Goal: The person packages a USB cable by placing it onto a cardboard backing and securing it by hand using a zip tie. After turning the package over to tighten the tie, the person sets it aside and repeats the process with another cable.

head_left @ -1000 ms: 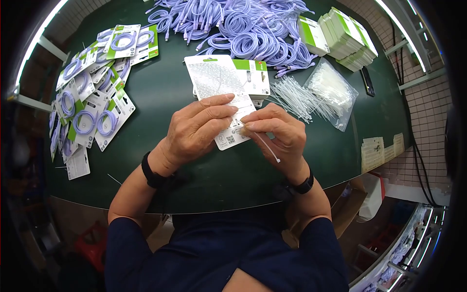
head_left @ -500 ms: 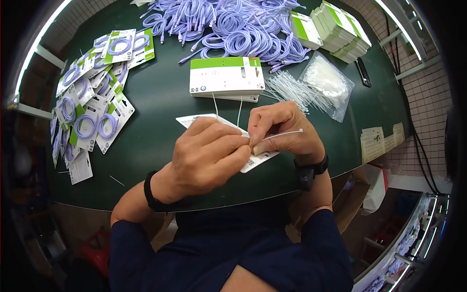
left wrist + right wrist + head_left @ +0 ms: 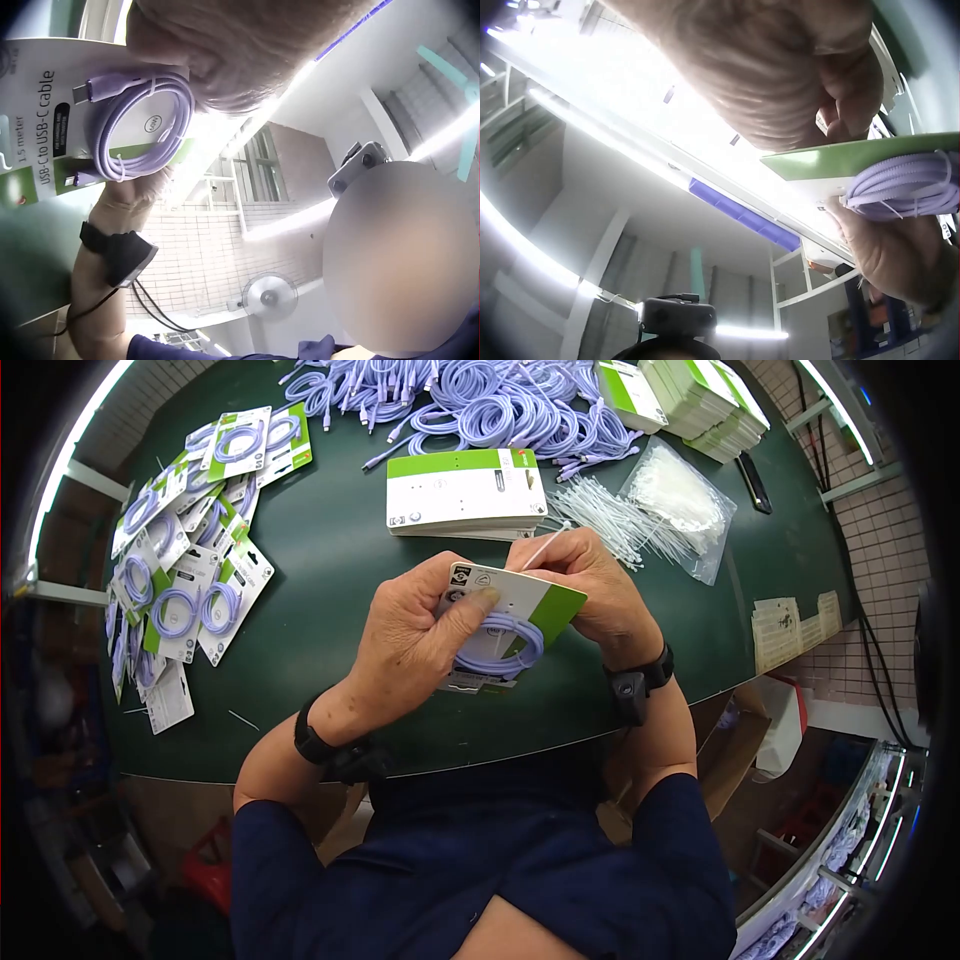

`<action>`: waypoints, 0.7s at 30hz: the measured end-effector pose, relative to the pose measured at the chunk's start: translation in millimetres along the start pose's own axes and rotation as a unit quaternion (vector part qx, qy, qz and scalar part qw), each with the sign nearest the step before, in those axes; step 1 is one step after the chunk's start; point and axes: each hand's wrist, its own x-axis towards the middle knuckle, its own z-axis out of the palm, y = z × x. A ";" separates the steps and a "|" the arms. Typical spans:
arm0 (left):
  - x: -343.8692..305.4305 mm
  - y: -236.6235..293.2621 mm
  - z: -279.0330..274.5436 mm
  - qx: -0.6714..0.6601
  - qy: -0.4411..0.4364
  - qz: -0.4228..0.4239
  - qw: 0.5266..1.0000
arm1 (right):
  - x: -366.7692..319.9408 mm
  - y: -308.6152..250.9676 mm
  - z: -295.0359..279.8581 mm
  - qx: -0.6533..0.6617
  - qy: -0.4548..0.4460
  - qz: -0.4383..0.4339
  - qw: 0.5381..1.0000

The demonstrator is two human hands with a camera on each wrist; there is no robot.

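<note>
Between the two hands a white and green card [image 3: 548, 606] is held up, a coiled lilac cable [image 3: 512, 644] lying against its front. The left hand [image 3: 415, 635] grips the card's left side, thumb on the front face. Behind the card's upper right edge, the right hand [image 3: 596, 592] has curled fingers, and a white cable tie [image 3: 547, 547] sticks up from them. In the left wrist view the coil [image 3: 142, 127] is bound by thin ties at two places on the card [image 3: 34, 112]. The right wrist view shows the coil [image 3: 904, 186] below the green edge [image 3: 855, 155].
A stack of flat cards [image 3: 460, 490] lies beyond the hands, loose cable ties [image 3: 600, 515] and a bag of ties [image 3: 680, 510] to its right. Lilac cables [image 3: 490, 405] are heaped at the back, with card stacks [image 3: 700, 405] beside them. Carded cables [image 3: 177, 610] pile up at left.
The card has been turned from its printed back to the side with the cable and raised upright. The left thumb now lies on that face; the right hand has moved up behind the card.
</note>
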 end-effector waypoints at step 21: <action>24.8 -34.9 -22.4 -0.067 0.112 0.007 0.991 | 6.8 1.9 40.3 -0.629 0.089 -0.400 0.661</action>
